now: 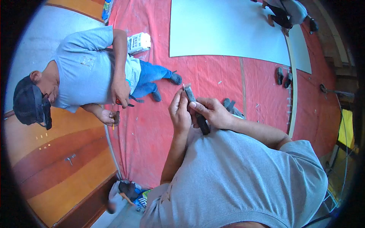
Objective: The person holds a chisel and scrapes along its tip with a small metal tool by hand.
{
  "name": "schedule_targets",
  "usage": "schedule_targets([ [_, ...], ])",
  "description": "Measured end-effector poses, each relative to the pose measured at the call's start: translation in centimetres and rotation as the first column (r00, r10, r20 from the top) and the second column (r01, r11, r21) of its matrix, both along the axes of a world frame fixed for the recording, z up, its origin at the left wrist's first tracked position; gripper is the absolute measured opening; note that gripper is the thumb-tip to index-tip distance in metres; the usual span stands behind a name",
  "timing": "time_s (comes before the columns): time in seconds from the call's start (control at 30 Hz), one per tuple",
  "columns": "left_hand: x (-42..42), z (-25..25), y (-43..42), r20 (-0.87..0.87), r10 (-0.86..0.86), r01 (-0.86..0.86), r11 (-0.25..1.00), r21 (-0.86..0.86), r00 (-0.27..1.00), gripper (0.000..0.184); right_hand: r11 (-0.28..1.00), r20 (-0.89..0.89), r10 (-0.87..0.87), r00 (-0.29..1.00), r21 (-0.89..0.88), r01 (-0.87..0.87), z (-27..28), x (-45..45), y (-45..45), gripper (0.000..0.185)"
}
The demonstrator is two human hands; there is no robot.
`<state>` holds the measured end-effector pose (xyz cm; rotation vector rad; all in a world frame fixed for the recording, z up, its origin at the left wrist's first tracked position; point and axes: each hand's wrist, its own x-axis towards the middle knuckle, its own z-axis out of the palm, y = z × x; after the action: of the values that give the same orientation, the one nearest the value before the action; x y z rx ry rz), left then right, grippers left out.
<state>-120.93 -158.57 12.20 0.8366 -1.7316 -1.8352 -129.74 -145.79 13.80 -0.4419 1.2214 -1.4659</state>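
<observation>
A utility knife with a grey metal front and a black handle is held before my chest, its tip pointing away from me. My right hand is closed around it, the thumb pressed on the grey body. From the other side, my left hand grips it, fingers bunched close to the tip. Part of the handle is covered by my fingers. A small thin piece shows at the tip, too small to make out clearly.
To the left stands a co-worker holding a small brown item and a yellow stick. A large pale board lies on the red floor sheet; another person bends over its far corner. Black shoes sit beside a long strip.
</observation>
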Motion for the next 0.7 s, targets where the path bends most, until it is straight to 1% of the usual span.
schedule_targets([
  [0.03, -0.2, 0.2, -0.1, -0.054, -0.017, 0.021, 0.998, 0.058, 0.998, 0.033, 1.000, -0.001, -0.003, 1.000, -0.002, 0.003, 0.0, 0.0, 0.0, 0.044],
  [0.07, 0.4, 0.1, -0.7, -0.023, -0.075, 0.076, 0.995, 0.069, 0.997, 0.036, 1.000, 0.038, 0.004, 0.999, -0.003, -0.004, 0.1, 0.1, 0.0, 0.044],
  [0.1, 0.3, -0.1, -0.8, -0.021, -0.076, 0.077, 0.995, 0.068, 0.997, 0.036, 1.000, 0.077, 0.011, 0.997, -0.004, -0.011, 0.2, 0.1, 0.0, 0.044],
  [0.17, 0.1, -0.4, -0.9, -0.064, -0.076, 0.077, 0.997, 0.019, 0.995, 0.038, 1.000, 0.073, 0.018, 0.997, 0.003, -0.018, 0.3, -0.1, 0.1, 0.044],
  [0.27, 0.2, -0.3, -0.6, -0.062, -0.075, 0.075, 0.997, 0.001, 0.995, 0.039, 1.000, 0.083, 0.020, 0.996, 0.014, -0.021, 0.3, 0.0, 0.4, 0.044],
  [0.33, 0.0, -0.3, -0.3, -0.057, -0.069, 0.070, 0.997, 0.018, 0.996, 0.040, 1.000, 0.097, 0.014, 0.995, 0.018, -0.016, 0.2, 0.0, 0.5, 0.044],
  [0.4, 0.0, -0.3, -0.2, -0.053, -0.062, 0.064, 0.997, 0.035, 0.997, 0.041, 1.000, 0.068, 0.009, 0.998, 0.002, -0.009, 0.0, 0.0, 0.6, 0.044],
  [0.47, 0.1, -0.3, -0.3, -0.098, -0.085, 0.091, 0.994, 0.053, 0.991, 0.039, 1.000, 0.082, 0.010, 0.997, -0.001, -0.010, 0.3, -0.1, 0.7, 0.044],
  [0.5, 0.1, -0.2, -0.3, -0.098, -0.086, 0.092, 0.994, 0.052, 0.991, 0.039, 1.000, 0.094, 0.013, 0.995, -0.005, -0.012, 0.4, -0.2, 0.7, 0.044],
  [0.57, 0.3, 0.2, -0.5, -0.085, -0.128, 0.137, 0.983, 0.119, 0.988, 0.040, 1.000, 0.099, 0.012, 0.995, -0.005, -0.011, 0.4, -0.2, 0.6, 0.044],
  [0.63, 0.3, 0.4, -0.6, -0.077, -0.141, 0.149, 0.983, 0.110, 0.987, 0.040, 1.000, 0.104, 0.011, 0.995, -0.008, -0.010, 0.3, -0.2, 0.5, 0.043],
  [0.7, 0.1, 0.8, -0.6, -0.070, -0.153, 0.160, 0.982, 0.101, 0.986, 0.040, 1.000, 0.044, 0.011, 0.999, -0.024, -0.010, 0.0, -0.3, 0.5, 0.043],
])
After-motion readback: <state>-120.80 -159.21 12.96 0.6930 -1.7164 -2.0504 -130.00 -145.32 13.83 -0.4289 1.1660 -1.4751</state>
